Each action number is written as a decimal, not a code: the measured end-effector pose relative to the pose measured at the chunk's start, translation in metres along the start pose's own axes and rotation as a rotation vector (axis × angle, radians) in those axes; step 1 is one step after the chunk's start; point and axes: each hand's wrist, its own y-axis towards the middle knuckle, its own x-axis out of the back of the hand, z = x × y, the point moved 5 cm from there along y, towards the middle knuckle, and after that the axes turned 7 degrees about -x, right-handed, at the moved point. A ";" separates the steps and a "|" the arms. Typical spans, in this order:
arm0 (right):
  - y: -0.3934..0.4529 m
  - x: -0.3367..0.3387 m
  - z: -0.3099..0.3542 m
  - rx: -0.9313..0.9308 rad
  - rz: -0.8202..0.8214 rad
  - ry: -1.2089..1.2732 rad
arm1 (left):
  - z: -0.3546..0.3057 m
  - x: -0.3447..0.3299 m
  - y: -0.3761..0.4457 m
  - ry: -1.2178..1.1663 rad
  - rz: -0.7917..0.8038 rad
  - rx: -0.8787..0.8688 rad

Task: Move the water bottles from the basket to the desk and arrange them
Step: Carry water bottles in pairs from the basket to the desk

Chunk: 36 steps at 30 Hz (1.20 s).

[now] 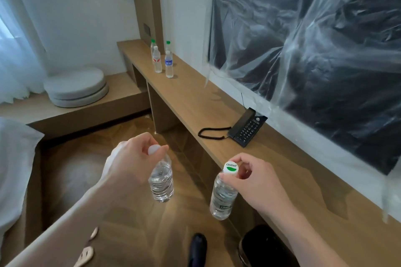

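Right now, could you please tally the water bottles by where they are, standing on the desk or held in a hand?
Standing on the desk: 4, at its far end
Held by the cap: 2, one in the left hand, one in the right hand
Total: 6

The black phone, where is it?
In the head view the black phone lies on the right, on the wooden desk against the wall, below the plastic-covered screen and just beyond the right hand.
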 end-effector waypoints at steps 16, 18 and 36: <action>0.334 -0.066 0.094 0.129 0.172 -0.068 | 0.073 -0.019 0.269 -0.020 -0.097 0.109; 0.364 -0.072 0.111 0.156 0.181 -0.069 | 0.084 -0.010 0.294 -0.041 -0.139 0.123; 0.608 -0.160 0.211 0.039 0.124 -0.091 | 0.227 0.040 0.577 -0.042 -0.125 0.102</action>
